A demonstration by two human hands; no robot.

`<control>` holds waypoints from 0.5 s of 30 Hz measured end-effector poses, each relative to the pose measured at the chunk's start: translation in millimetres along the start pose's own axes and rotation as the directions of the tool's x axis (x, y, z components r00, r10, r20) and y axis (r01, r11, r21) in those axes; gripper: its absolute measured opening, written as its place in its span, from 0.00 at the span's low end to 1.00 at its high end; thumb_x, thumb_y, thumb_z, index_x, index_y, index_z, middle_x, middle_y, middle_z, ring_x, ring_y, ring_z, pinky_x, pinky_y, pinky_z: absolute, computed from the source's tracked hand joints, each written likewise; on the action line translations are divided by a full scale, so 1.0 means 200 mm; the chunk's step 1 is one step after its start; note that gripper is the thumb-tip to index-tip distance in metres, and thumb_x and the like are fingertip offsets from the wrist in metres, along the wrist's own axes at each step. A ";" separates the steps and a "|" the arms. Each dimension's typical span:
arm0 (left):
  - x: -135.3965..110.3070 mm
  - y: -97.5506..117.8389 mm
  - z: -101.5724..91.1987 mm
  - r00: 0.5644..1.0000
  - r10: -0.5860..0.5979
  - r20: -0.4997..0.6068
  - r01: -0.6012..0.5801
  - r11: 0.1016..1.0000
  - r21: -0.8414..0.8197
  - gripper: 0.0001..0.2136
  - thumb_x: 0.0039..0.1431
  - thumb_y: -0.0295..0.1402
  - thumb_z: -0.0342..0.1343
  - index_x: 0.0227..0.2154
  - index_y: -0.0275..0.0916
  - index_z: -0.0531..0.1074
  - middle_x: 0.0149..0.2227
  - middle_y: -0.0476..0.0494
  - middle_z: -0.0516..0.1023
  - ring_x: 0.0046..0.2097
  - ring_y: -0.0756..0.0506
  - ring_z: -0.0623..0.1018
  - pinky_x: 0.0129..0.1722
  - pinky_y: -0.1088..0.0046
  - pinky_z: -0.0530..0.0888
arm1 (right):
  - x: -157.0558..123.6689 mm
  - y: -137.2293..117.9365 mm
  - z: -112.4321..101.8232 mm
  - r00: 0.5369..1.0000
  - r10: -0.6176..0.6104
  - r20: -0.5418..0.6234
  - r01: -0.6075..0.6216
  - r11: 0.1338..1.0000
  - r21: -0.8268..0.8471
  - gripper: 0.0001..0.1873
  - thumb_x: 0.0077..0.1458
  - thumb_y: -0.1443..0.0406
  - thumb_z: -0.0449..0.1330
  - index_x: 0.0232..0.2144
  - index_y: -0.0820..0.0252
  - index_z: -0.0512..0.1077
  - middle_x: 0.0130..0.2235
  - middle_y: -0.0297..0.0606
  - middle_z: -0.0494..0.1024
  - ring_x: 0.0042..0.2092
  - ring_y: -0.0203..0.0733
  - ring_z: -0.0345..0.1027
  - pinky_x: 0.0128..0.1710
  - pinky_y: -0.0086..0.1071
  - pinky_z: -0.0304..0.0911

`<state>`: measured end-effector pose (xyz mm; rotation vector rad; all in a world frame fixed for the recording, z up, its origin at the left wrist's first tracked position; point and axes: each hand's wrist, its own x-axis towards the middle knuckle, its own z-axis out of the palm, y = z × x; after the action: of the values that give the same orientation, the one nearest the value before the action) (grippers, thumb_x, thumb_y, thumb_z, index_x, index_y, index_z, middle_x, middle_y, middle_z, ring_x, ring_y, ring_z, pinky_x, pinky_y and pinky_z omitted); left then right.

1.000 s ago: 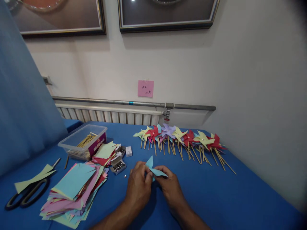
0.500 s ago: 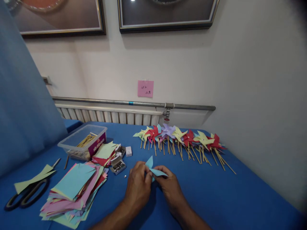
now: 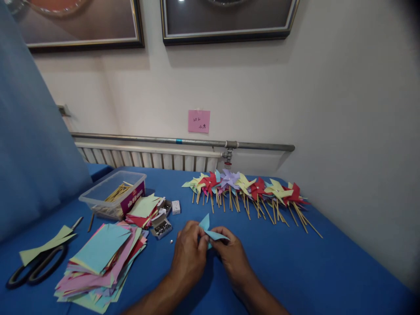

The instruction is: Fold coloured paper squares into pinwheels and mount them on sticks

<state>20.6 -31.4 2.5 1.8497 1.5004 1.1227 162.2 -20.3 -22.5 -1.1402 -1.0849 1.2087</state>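
A light-blue paper pinwheel (image 3: 215, 235), its blades folded inward, is held between my two hands above the blue table. My left hand (image 3: 190, 249) pinches it near the middle with thumb and fingers closed. On the other side, my right hand (image 3: 230, 251) grips a blade's edge, its fingers curled around the paper. The centre of the pinwheel is mostly hidden by my left fingers. Just left of my left hand lies a single small thumbtack (image 3: 171, 241). Beyond it stands an opened small box of thumbtacks (image 3: 161, 228).
Finished pinwheels (image 3: 244, 183) on sticks lie in a row at the back. On the left are a stack of coloured paper (image 3: 98, 258), scissors (image 3: 49, 264) under green paper strips, and a clear plastic box (image 3: 113, 188) of sticks. A radiator (image 3: 147, 156) runs along the wall.
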 end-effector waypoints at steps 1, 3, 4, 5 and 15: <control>0.00 0.00 0.00 1.000 0.001 0.001 -0.001 1.000 0.002 0.07 0.65 0.27 0.50 0.30 0.41 0.67 0.40 0.44 0.75 0.43 0.41 0.76 0.45 0.63 0.65 | 0.00 0.01 0.00 1.000 -0.002 -0.002 0.002 1.000 -0.007 0.13 0.46 0.55 0.73 0.28 0.55 0.78 0.24 0.27 0.70 0.28 0.37 0.55 0.31 0.32 0.53; 0.00 0.00 0.00 1.000 0.007 -0.001 -0.007 1.000 0.008 0.07 0.65 0.27 0.50 0.30 0.42 0.67 0.40 0.44 0.75 0.43 0.41 0.76 0.45 0.63 0.65 | 0.01 0.01 -0.01 1.000 -0.005 -0.002 0.005 1.000 -0.018 0.12 0.44 0.56 0.73 0.26 0.55 0.78 0.24 0.27 0.69 0.28 0.37 0.55 0.31 0.32 0.53; 0.00 -0.01 0.00 1.000 0.012 -0.003 -0.012 1.000 0.013 0.07 0.65 0.27 0.50 0.30 0.42 0.67 0.40 0.44 0.75 0.44 0.41 0.76 0.45 0.63 0.65 | 0.02 0.02 -0.01 1.000 -0.005 -0.003 0.005 1.000 -0.020 0.12 0.43 0.57 0.73 0.26 0.55 0.77 0.23 0.27 0.69 0.28 0.37 0.55 0.31 0.32 0.52; 0.00 -0.01 0.00 1.000 0.014 -0.005 -0.014 1.000 0.020 0.07 0.65 0.27 0.50 0.30 0.42 0.67 0.40 0.44 0.75 0.44 0.41 0.76 0.45 0.63 0.65 | 0.02 0.02 -0.01 1.000 -0.002 -0.003 0.002 1.000 -0.023 0.11 0.42 0.57 0.73 0.26 0.55 0.77 0.23 0.27 0.69 0.28 0.37 0.55 0.31 0.32 0.52; 0.00 -0.01 0.00 0.999 0.043 -0.017 -0.041 0.994 0.103 0.08 0.65 0.25 0.50 0.30 0.41 0.68 0.39 0.45 0.76 0.43 0.42 0.76 0.44 0.64 0.64 | 0.00 -0.04 0.00 0.999 0.048 -0.006 -0.049 0.998 -0.030 0.08 0.41 0.59 0.71 0.26 0.56 0.80 0.23 0.27 0.71 0.27 0.37 0.57 0.30 0.31 0.54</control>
<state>20.6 -30.8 0.7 1.9527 1.5631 1.1039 163.1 -20.8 -14.3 -1.1981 -1.0806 1.2303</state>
